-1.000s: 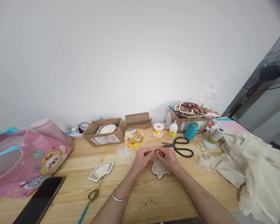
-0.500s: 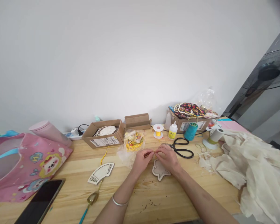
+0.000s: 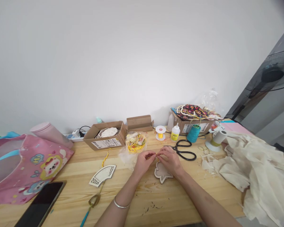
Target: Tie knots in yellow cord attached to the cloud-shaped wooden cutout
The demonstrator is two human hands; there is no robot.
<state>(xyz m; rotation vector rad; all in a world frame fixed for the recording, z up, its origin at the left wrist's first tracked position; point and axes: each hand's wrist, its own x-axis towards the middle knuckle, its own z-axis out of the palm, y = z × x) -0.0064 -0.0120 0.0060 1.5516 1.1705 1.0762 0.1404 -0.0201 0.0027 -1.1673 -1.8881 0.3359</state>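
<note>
My left hand (image 3: 144, 161) and my right hand (image 3: 169, 160) meet at the fingertips, both pinching a thin yellow cord (image 3: 156, 154) that is mostly hidden by the fingers. Just below, a flat pale wooden piece with a scalloped outline (image 3: 162, 173) lies on the table, partly under my right hand. Black-handled scissors (image 3: 187, 155) rest beside my right hand, their blades covered by it. Behind the hands stands a white spool of yellow cord (image 3: 160, 136). Left of my left hand sits a clear plastic bag with yellow cords (image 3: 135, 145).
A fan-shaped wooden pendant (image 3: 102, 175) with a gold and teal tassel lies left, near a phone (image 3: 41, 205) and pink bag (image 3: 30, 170). At the back are cardboard boxes (image 3: 108, 144), a glue bottle (image 3: 175, 132) and teal thread (image 3: 193, 133). Cream cloth (image 3: 257, 170) covers the right side.
Almost nothing differs. The fingertips of both hands have shifted very slightly at the cord; the objects on the table stay where they were.
</note>
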